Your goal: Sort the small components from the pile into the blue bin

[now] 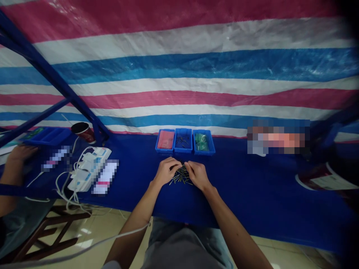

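Three plastic trays (185,141) stood side by side on the table (252,186), behind a loose pile of metal pins (181,175). A power strip (89,169) lay left of the pile, with a paper cup (83,132) behind it near the table's far edge.

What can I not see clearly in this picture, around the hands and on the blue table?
In the head view:
Small rods: the left hand and right hand cover part of the pile, so any rod held is hidden.
Things in the middle blue tray: too small to identify.
White-and-pink item: hidden by pixelated blur.
Patch at right: pixelated, cannot be identified.
Round printed object: dark and cut off by the right edge.
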A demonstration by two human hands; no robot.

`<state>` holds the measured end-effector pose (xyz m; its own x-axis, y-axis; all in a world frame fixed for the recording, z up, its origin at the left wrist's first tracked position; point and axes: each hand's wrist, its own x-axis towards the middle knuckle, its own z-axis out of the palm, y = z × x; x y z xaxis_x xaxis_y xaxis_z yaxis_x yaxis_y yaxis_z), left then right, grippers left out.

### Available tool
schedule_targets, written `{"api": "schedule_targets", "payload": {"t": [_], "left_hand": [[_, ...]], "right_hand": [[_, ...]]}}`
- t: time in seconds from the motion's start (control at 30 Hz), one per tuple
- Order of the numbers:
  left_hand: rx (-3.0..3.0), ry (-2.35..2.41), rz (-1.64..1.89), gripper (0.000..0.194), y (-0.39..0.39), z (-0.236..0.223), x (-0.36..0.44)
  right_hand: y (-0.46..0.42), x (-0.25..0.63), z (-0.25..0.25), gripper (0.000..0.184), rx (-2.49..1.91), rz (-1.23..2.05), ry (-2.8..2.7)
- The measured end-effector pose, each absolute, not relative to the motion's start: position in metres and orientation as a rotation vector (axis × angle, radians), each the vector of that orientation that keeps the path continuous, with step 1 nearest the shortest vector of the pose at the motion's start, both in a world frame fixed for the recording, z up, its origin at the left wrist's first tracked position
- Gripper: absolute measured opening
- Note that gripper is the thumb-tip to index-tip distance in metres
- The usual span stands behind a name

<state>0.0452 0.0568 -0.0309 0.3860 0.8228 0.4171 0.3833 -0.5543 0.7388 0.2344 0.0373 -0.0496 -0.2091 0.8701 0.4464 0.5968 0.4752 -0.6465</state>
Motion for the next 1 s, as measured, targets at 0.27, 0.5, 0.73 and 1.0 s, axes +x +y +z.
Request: {"api": "schedule_targets", "payload": {"t": [0.27, 0.5, 0.73, 1.0], "left_hand": [[2.09, 1.065, 1.087, 0.02, 0.06, -0.034, 0.044], [2.091, 1.099, 1.053, 0.02, 0.059, -0.033, 0.044], [2.029, 1.161, 1.047, 0.024, 0.059, -0.033, 0.043], [1.922, 1.182, 1.088, 0.029, 0.06, -0.036, 0.043]], "right_hand": [[0.038, 0.235, -0.047, 0.024, -1.128, 0.511, -1.806], [0.039, 0.238, -0.047, 0.02, -1.081, 0.556, -1.747], [0.039, 0.238, -0.041, 0.021, -1.107, 0.529, -1.751], [0.052, 0.247, -0.017, 0.022, -1.246, 0.332, -1.574]]}}
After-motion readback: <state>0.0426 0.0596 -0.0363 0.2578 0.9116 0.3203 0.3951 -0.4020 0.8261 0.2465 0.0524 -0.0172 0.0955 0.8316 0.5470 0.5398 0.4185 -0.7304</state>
